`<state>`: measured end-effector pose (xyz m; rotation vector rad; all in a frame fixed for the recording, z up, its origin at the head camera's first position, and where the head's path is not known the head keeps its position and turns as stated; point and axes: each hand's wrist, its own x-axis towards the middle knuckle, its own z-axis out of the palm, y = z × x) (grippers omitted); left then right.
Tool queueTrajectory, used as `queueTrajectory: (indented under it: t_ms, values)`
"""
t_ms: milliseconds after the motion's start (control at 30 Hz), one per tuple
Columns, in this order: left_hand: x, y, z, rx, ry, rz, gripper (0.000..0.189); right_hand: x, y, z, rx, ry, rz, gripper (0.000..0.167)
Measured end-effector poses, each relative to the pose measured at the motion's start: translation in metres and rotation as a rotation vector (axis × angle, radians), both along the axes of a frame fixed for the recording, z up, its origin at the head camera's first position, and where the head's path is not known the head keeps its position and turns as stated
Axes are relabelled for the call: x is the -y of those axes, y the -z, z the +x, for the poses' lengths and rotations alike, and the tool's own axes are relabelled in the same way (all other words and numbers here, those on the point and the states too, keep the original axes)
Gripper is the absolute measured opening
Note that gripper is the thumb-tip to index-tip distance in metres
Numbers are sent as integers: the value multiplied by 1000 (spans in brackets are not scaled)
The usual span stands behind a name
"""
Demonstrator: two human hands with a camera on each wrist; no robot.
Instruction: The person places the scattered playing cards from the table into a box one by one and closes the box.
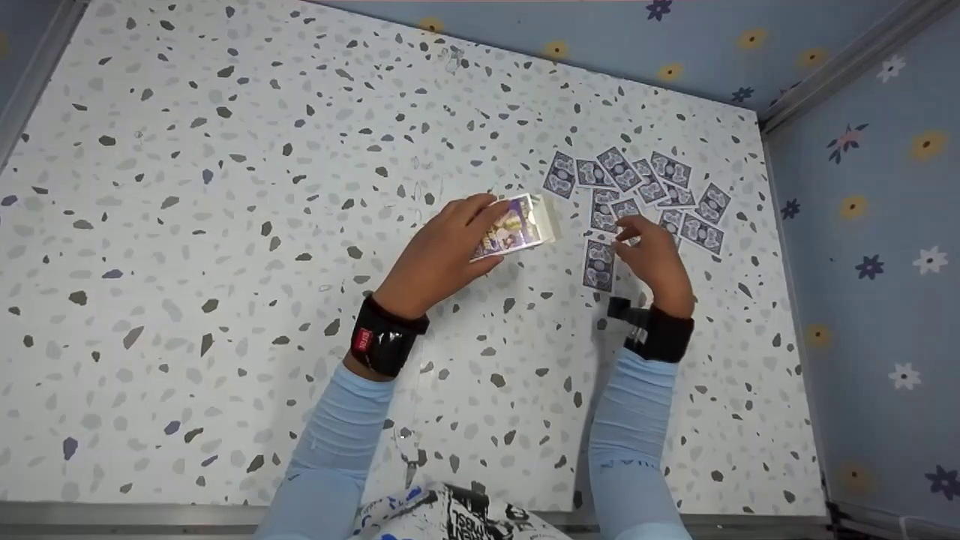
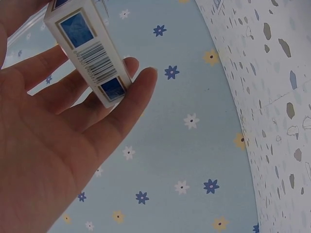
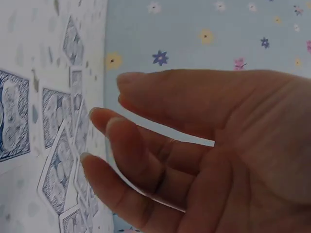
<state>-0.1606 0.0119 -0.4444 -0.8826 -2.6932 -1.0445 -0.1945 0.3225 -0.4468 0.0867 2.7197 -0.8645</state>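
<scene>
My left hand point(image 1: 442, 247) grips a card box point(image 1: 514, 225) with a purple and yellow picture; a pale flap stands out at its right end. In the left wrist view, the box's narrow side point(image 2: 90, 48) shows a barcode, with the fingers behind and beside it. My right hand point(image 1: 656, 259) hovers by the spread playing cards, fingers loosely bent and a gap between thumb and fingertips. Nothing lies in its grasp in the right wrist view. Just left of it is a single face-down card point(image 1: 598, 266) with a dark blue patterned back.
Several more face-down cards point(image 1: 616, 169) lie scattered and partly overlapping beyond the right hand, on the speckled white table point(image 1: 262, 225). A blue flowered wall point(image 1: 877, 270) borders the table on the right, and another flowered panel point(image 1: 600, 30) runs along the back.
</scene>
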Motion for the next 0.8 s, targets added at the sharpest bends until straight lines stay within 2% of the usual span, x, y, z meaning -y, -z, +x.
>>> queueTrajectory:
  t_ms: [100,267,367,633,800]
  values:
    - [0,0,0,2,2,-3,59,-7,9,-3,65,-22,27,44]
    - [0,-1,0,1,-2,-5,58,-6,17,-7,80,-138,130,54]
    - [0,0,0,0,-3,-8,58,-3,22,-9,119,-168,166,62]
    - [0,0,0,4,5,-5,58,3,30,-9,149,-125,235,61]
    - [1,0,0,19,3,-3,57,3,31,-9,185,-65,253,65]
